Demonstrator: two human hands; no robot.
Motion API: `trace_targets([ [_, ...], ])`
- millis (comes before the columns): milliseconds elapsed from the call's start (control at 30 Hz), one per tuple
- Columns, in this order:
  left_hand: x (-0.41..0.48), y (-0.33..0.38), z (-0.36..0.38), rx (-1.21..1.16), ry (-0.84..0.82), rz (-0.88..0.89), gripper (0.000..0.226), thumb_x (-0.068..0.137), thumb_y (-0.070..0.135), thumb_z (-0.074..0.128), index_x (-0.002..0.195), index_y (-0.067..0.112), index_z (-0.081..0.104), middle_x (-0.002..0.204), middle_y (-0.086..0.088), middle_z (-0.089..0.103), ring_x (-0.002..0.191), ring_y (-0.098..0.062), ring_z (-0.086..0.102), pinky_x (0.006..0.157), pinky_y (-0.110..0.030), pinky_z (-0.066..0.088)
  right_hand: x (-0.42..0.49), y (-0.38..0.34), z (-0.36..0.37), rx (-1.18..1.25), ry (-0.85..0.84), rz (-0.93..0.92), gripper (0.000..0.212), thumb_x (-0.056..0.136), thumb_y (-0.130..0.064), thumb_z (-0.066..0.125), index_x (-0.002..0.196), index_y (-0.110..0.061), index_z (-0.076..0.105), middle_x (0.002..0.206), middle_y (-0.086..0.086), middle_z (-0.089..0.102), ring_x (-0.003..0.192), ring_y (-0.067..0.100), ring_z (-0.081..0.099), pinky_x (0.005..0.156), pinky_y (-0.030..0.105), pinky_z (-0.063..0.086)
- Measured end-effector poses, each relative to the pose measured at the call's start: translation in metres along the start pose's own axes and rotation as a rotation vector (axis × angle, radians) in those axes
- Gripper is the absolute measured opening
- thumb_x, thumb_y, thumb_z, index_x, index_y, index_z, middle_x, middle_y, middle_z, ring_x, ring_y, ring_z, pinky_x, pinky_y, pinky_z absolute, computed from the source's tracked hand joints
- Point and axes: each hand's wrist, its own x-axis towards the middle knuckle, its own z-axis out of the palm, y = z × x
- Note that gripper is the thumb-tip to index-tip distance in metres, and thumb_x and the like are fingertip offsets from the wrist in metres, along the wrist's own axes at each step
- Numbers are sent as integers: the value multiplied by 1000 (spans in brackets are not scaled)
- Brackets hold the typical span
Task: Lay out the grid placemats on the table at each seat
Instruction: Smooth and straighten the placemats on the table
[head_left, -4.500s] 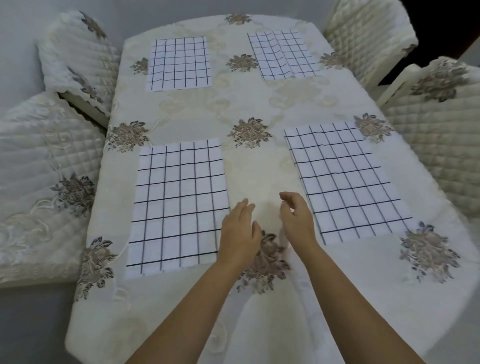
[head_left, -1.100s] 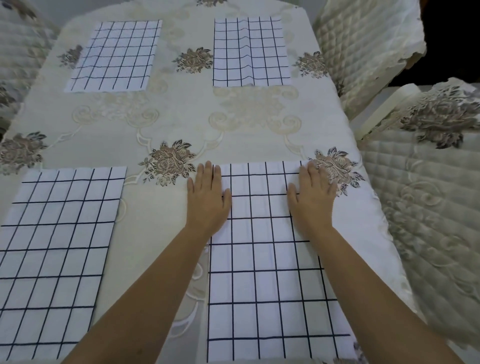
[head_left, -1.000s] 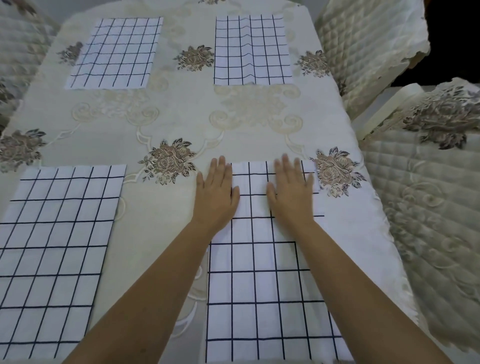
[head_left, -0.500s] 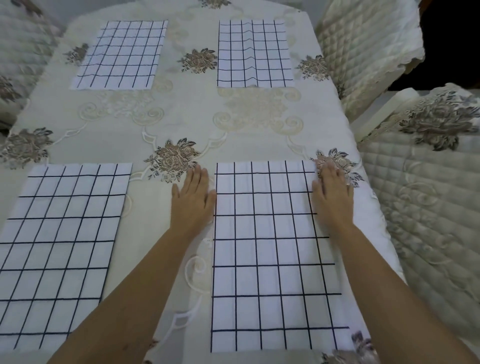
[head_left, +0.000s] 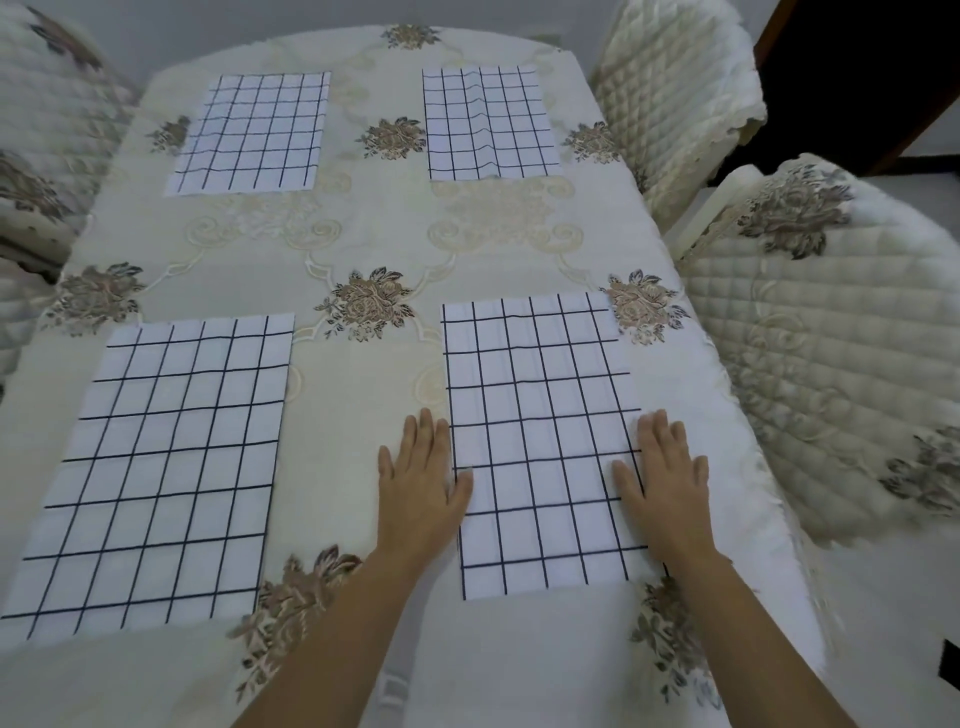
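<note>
Now the near-right placemat (head_left: 540, 415) lies flat on the tablecloth (head_left: 374, 234), long sides running near-to-far, its far-right corner just touching a brown flower motif (head_left: 641, 312). Left hand (head_left: 418, 499) rests palm-down on the cloth just beside the mat's left edge, fingers (head_left: 426, 441) straight & close together, thumb reaching over onto that edge. Right hand (head_left: 667, 488) lies palm-down across the mat's right edge, fingers (head_left: 662, 431) straight & a little apart, thumb + index side on the mat, the rest on the cloth. Neither hand grips anything. Mat's near edge sits back from the tablecloth's near drop w/ a strip of bare cloth between. Its right edge runs near the right-hand drop, w/ a narrower strip there. Near-left placemat (head_left: 156, 467) lies flat, well apart from the near-right one, w/ an open lane of cloth between them where the left hand is. Far-left placemat (head_left: 249, 132) & far-right placemat (head_left: 488, 124) lie near the far end, a gap btw them too. The far-right one has a raised crease down its middle. A wide open band of cloth crosses btw the far pair & the near pair. A quilted chair (head_left: 831, 338) stands close beside the right side by the near-right mat, another chair (head_left: 670, 93) farther along. Left-side chairs (head_left: 47, 104) are blurred.
</note>
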Motion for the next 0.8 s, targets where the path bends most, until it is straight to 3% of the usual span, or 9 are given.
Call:
trace_targets([
  [133,-37,-2,7,-12,0,42,83,76,58,0,149,17,7,154,4,-12,137,-7,-20,110,-36,-16,-38,8,9,-23,-3,23,73,85,-51,18,148,-19,4,152,-10,-12,145,14,-10,116,44,-5],
  [300,-71,-1,15,18,-12,54,84,76,59,-1,149,18,8,155,3,-12,135,-9,-24,110,-36,-16,-67,8,17,6,30,73,64,94,-45,29,148,-15,13,158,-2,-1,146,17,-6,116,44,-3],
  [433,-86,1,19,50,-29,66,98,69,77,-15,149,22,-1,151,6,-19,135,-7,-25,110,-38,-16,-79,10,22,20,72,84,62,95,-42,35,147,-13,20,158,0,6,146,19,-1,116,47,1],
  [533,-93,-1,20,101,-56,79,108,59,82,-22,148,22,-5,148,5,-25,135,-11,-27,111,-43,-14,-89,16,26,-9,119,60,68,87,-49,28,146,-16,23,158,0,10,146,19,2,116,44,3],
  [700,-92,-2,21,174,-90,84,109,59,86,-12,148,22,-7,146,5,-30,135,-11,-29,113,-48,-8,-91,19,29,-67,155,35,81,78,-60,12,145,-17,27,157,2,14,145,22,7,114,46,7],
  [800,-94,-2,22,185,-69,84,110,57,82,-22,149,23,-4,146,6,-29,135,-10,-28,114,-48,-6,-91,20,31,-71,157,34,82,77,-61,11,145,-18,27,157,2,14,145,22,7,115,47,8],
])
